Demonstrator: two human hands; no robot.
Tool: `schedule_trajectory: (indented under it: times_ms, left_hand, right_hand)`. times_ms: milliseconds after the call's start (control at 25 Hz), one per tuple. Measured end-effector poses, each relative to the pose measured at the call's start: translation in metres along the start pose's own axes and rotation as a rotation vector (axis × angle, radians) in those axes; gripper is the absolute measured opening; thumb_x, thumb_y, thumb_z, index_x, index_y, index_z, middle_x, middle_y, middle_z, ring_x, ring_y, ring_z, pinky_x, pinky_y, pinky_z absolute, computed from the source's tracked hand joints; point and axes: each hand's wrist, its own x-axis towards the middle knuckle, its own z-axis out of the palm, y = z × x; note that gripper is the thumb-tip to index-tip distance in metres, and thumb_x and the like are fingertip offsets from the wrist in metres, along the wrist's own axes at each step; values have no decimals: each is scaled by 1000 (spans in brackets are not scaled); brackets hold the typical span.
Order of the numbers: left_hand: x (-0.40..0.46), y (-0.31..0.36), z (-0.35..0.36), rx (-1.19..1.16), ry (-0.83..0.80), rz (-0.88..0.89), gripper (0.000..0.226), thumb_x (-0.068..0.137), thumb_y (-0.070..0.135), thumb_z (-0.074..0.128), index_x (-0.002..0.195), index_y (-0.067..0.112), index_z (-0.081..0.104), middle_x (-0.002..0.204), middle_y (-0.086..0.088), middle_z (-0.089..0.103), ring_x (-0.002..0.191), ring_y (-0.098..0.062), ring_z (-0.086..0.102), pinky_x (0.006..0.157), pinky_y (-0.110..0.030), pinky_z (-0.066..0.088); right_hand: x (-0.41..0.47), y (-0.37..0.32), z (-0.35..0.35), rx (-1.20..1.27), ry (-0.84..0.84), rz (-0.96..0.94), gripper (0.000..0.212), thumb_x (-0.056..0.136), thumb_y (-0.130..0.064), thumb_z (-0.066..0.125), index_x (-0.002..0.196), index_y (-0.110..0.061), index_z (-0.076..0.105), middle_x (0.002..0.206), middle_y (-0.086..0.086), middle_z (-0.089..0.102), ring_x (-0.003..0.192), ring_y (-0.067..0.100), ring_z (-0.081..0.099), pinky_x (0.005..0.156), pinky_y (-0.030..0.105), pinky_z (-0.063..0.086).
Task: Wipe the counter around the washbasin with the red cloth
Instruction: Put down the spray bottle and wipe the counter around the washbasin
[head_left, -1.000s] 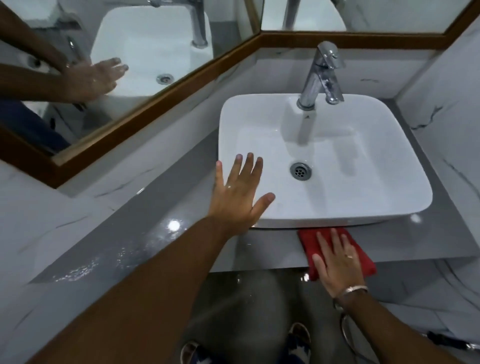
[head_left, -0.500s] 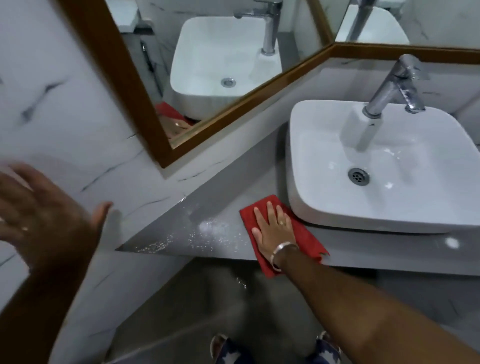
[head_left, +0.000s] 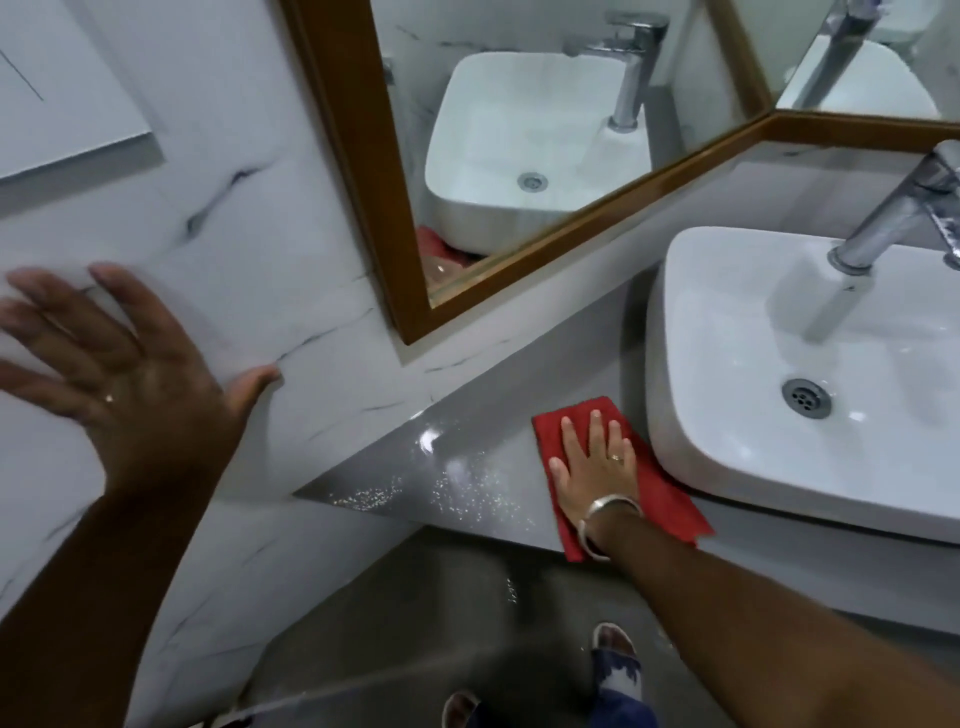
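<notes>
Red cloth (head_left: 657, 483) pinned flat on the grey counter (head_left: 467, 441) just left of the washbasin (head_left: 779, 374), under the right hand (head_left: 595, 467), fingers spread wide for even pressure. Left hand (head_left: 119, 374) open, holding nothing, raised near the marble wall (head_left: 234, 208), probably for balance. Compared with half a second ago: barely shifted, same patch, water specks (head_left: 467, 493) beside it not yet wiped.

L hand (head_left: 130, 384) splayed, R hand (head_left: 595, 467) flat
</notes>
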Motion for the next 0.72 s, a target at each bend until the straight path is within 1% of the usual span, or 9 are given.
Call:
schedule_trajectory:
  times_ms: [40,120,240,320,440,520,600,640,720]
  left_hand:
    - [-4,3,-6,9,-16,7,129,80,97,25,159,3,-19,161,-41,-1,148,-59,5,113,-74,22]
    - [-10,8,-19,-7,17,30,129,80,97,21,157,1,-17,159,-44,-1,146,-62,4,109,-78,22]
    - [-19,20,-32,-19,155,67,120,86,90,22,154,2,-25,154,-50,8,142,-67,12,104,-84,21]
    - [-25,13,-36,77,290,165,117,93,78,42,155,5,-26,152,-50,16,140,-67,18,104,-85,21]
    - [-15,-9,-53,289,456,450,113,87,68,65,163,9,6,165,-31,-4,153,-45,-4,107,-81,17]
    - [-3,-25,-63,296,506,590,99,90,71,60,163,16,21,169,-15,-15,155,-30,-16,95,-86,32]
    - [5,-33,-65,289,536,643,95,90,74,55,161,17,29,170,-13,-6,156,-28,-10,80,-81,48]
    - [8,-34,-63,312,561,652,96,89,76,55,160,15,32,170,-16,-1,156,-30,-7,76,-79,50]
    - [13,-32,-59,366,622,664,98,87,78,54,158,12,35,169,-19,4,156,-34,-3,71,-79,51]
  right_hand:
    - [10,-39,-3,47,-45,26,64,97,-51,25,154,-28,9,163,16,3,148,39,3,117,52,8]
    - [6,-86,5,-24,-35,-178,64,97,-51,26,154,-28,8,163,16,2,148,39,2,117,52,6]
    - [-31,-58,12,-133,-8,-659,63,95,-54,35,151,-30,22,161,13,19,146,38,17,117,51,14]
    - [-30,-15,11,-160,48,-803,65,90,-57,43,149,-33,30,158,10,28,144,35,25,116,49,15]
    - [4,16,4,-167,48,-631,68,89,-59,39,150,-37,19,159,8,21,144,37,25,113,48,15]
    - [27,-15,2,-118,69,-366,66,91,-59,29,151,-34,15,161,11,17,146,38,20,116,51,18]
    - [38,-70,1,-43,61,-193,66,93,-57,23,153,-30,14,162,14,13,147,39,11,117,53,15]
    - [36,-99,0,-54,30,-212,66,94,-57,22,153,-30,12,162,14,9,147,39,7,117,53,12]
    - [20,-130,7,-133,-34,-515,64,94,-56,24,153,-32,15,162,14,11,147,40,9,116,54,14]
